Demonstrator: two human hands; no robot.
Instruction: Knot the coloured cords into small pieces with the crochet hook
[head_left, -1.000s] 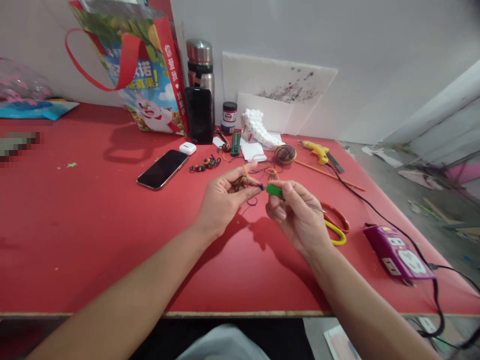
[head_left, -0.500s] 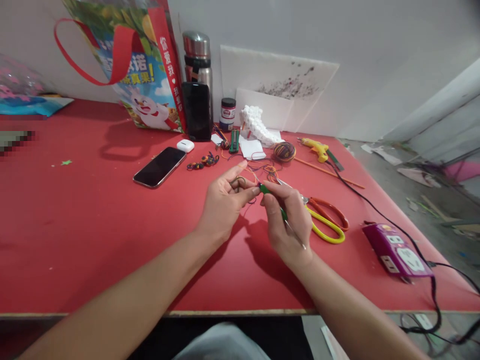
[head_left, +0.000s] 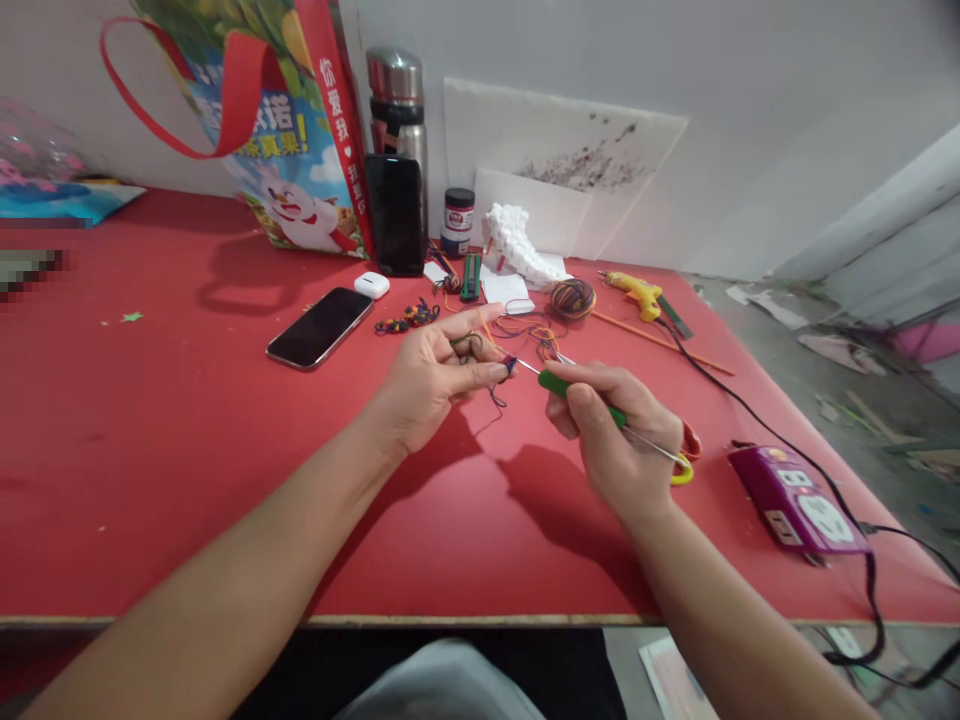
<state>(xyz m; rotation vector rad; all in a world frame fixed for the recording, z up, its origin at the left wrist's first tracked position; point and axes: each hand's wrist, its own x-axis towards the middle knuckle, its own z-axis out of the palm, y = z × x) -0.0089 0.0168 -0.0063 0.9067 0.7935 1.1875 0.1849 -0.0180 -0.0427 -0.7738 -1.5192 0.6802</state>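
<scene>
My left hand (head_left: 427, 378) pinches a small piece of dark purple crochet (head_left: 511, 365) between thumb and finger. Orange and dark yarn runs over its raised index finger, and a loose dark tail hangs below. My right hand (head_left: 630, 430) is closed around the green handle of a crochet hook (head_left: 556, 384). The hook's thin metal shaft reaches left to the crochet piece; whether its tip sits in a loop is too small to tell. Behind the hands lies a multicoloured yarn ball (head_left: 572, 299) with loose strands. Scissors (head_left: 684, 472) are partly hidden behind my right hand.
On the red table (head_left: 187, 480) lie a phone (head_left: 321, 328), a white earbud case (head_left: 372, 286) and a knotted yarn piece (head_left: 407, 317). A yellow glue gun (head_left: 637, 296) and a purple box (head_left: 799, 500) with cables are right. A bag (head_left: 300, 150) and flask (head_left: 396, 85) stand behind.
My right hand has moved right and slightly down with the hook, baring its metal shaft and covering more of the scissors. My left hand has shifted slightly left, still pinching the crochet piece.
</scene>
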